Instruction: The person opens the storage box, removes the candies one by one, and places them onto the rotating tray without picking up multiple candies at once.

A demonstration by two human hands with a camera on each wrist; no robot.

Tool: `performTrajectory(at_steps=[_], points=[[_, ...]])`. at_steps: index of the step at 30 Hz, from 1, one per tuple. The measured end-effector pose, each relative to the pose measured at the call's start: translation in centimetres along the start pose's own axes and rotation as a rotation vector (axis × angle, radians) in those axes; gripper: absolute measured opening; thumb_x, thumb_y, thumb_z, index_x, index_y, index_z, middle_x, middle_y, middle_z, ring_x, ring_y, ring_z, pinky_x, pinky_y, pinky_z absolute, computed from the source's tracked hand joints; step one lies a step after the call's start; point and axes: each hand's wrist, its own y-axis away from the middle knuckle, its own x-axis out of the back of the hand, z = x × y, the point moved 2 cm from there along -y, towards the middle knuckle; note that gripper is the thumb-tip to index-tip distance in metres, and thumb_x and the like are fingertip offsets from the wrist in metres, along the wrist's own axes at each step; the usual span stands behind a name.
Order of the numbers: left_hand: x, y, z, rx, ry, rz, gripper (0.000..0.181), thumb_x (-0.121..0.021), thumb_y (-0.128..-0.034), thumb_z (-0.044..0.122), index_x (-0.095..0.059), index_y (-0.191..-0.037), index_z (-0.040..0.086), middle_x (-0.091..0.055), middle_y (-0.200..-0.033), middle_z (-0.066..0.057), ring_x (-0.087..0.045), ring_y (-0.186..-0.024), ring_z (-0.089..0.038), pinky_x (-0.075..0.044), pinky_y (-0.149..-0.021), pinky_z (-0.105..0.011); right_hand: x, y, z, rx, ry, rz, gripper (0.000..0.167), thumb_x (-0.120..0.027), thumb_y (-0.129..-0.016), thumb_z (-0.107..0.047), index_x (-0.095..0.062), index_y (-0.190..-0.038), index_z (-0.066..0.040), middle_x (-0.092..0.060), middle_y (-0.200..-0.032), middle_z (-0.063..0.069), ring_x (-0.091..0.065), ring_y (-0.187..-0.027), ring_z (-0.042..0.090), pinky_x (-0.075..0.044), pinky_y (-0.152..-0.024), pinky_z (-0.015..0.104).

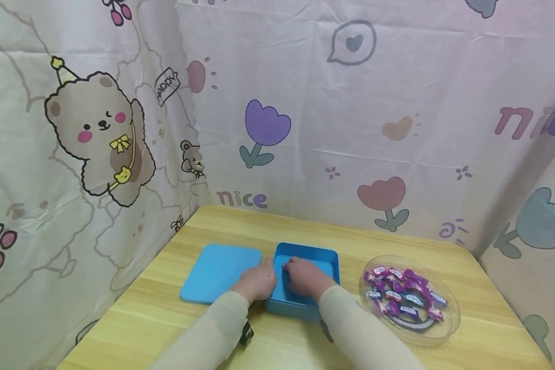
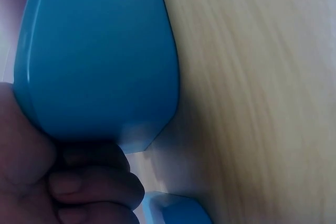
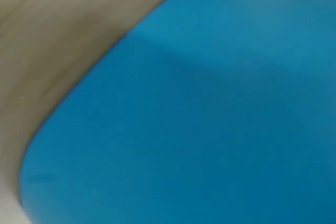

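A blue rectangular box (image 1: 292, 309) stands uncovered on the table. My left hand (image 1: 258, 282) grips its left wall; in the left wrist view, curled fingers (image 2: 97, 187) and the thumb meet at the blue wall (image 2: 100, 61). Reaching inside the box, my right hand (image 1: 309, 278) pinches a small purple-wrapped candy (image 1: 284, 267) near the left wall. Most of that candy is hidden by the fingers. Only the box's blue outer side (image 3: 157, 129) and some table show in the right wrist view; the right hand is out of it.
To the left a flat blue lid (image 1: 217, 272) lies on the wooden table (image 1: 162, 313). A clear round dish (image 1: 450, 331) at the right holds several wrapped candies (image 1: 393, 295) in purple, red, blue and green. Patterned curtains (image 1: 305, 103) hang behind and beside the table.
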Motion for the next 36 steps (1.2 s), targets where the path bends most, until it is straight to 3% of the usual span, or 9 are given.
performTrajectory(at_steps=[4,10,16,25,30,36], points=[[-0.1,0.0,0.1,0.002,0.004,0.002,0.056,-0.037,-0.1076,0.021,-0.027,-0.156,-0.004,-0.053,-0.146,-0.019,-0.058,-0.121,-0.031,-0.048,-0.097,-0.051,0.4,0.8,0.2,0.005,-0.021,0.024,0.025,-0.065,-0.099,-0.016,-0.070,-0.123,-0.009,-0.067,-0.107,0.004,-0.064,-0.098,0.019,-0.053,-0.093,0.039],[0.2,-0.1,0.2,0.007,0.008,0.002,0.056,-0.036,-0.1082,0.022,-0.025,-0.157,-0.004,-0.049,-0.149,-0.020,-0.055,-0.125,-0.031,-0.045,-0.101,-0.052,0.8,1.9,0.7,0.023,0.042,0.090,0.011,-0.066,-0.099,-0.017,-0.072,-0.106,-0.010,-0.067,-0.090,0.001,-0.063,-0.084,0.017,-0.056,-0.084,0.036],[0.1,0.3,0.0,0.018,0.030,0.003,0.055,-0.037,-0.1079,0.020,-0.027,-0.157,-0.004,-0.046,-0.152,-0.019,-0.051,-0.131,-0.034,-0.044,-0.102,-0.053,0.7,3.1,1.4,0.052,0.084,0.119,0.008,-0.066,-0.099,-0.015,-0.070,-0.094,-0.012,-0.058,-0.077,-0.002,-0.053,-0.070,0.013,-0.052,-0.069,0.031],[-0.2,0.5,-0.2,-0.002,0.034,0.006,0.054,-0.036,-0.1074,0.019,-0.029,-0.156,-0.004,-0.048,-0.149,-0.019,-0.056,-0.121,-0.030,-0.047,-0.096,-0.050,0.4,4.7,3.5,0.061,0.081,0.179,0.010,-0.071,-0.092,-0.014,-0.064,-0.088,-0.019,-0.055,-0.076,-0.009,-0.049,-0.068,0.011,-0.048,-0.064,0.031],[-0.1,0.5,-0.1,0.008,0.049,-0.002,0.054,-0.037,-0.1072,0.018,-0.028,-0.156,-0.003,-0.049,-0.148,-0.020,-0.057,-0.110,-0.029,-0.047,-0.090,-0.049,2.1,6.5,4.6,0.084,0.019,0.278,0.015,-0.073,-0.086,-0.007,-0.066,-0.088,-0.020,-0.058,-0.079,-0.011,-0.051,-0.074,0.011,-0.049,-0.068,0.032],[-0.1,0.4,0.1,0.013,0.052,-0.004,0.055,-0.037,-0.1074,0.019,-0.026,-0.156,-0.003,-0.049,-0.148,-0.020,-0.056,-0.102,-0.029,-0.047,-0.085,-0.049,4.1,8.9,6.3,0.006,-0.052,0.329,0.020,-0.073,-0.084,-0.006,-0.066,-0.090,-0.024,-0.058,-0.083,-0.014,-0.053,-0.076,0.007,-0.050,-0.068,0.029]])
